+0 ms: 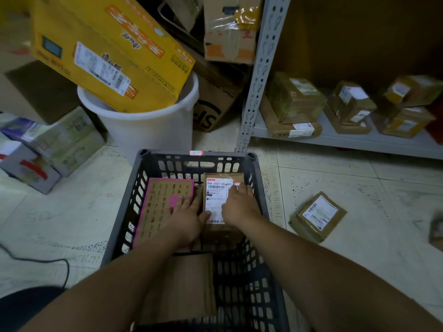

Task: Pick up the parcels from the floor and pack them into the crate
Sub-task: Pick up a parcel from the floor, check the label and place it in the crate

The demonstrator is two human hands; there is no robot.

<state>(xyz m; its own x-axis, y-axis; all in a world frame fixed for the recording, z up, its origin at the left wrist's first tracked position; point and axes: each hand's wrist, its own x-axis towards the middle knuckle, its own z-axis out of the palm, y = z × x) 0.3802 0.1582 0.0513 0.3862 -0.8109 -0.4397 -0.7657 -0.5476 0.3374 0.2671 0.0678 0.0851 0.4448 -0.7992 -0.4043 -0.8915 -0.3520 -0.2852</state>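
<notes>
A dark grey slatted crate (141, 185) stands on the floor in front of me. Inside lie a pink-edged cardboard parcel (160, 200) on the left, a brown parcel with a white label (217, 195) on the right, and a plain brown parcel (187, 283) nearer to me. My left hand (185, 218) rests flat across the pink parcel's right edge, thumb against the labelled parcel. My right hand (241, 204) presses on the labelled parcel's right side. Both hands are inside the crate. Another taped brown parcel (317, 215) lies on the floor to the right.
A white bucket (153, 130) holding a big yellow box (107, 49) stands behind the crate. Grey boxes (55, 144) lie at the left. A metal shelf (347, 142) with several parcels is at the right. A black cable (48, 262) crosses the floor at lower left.
</notes>
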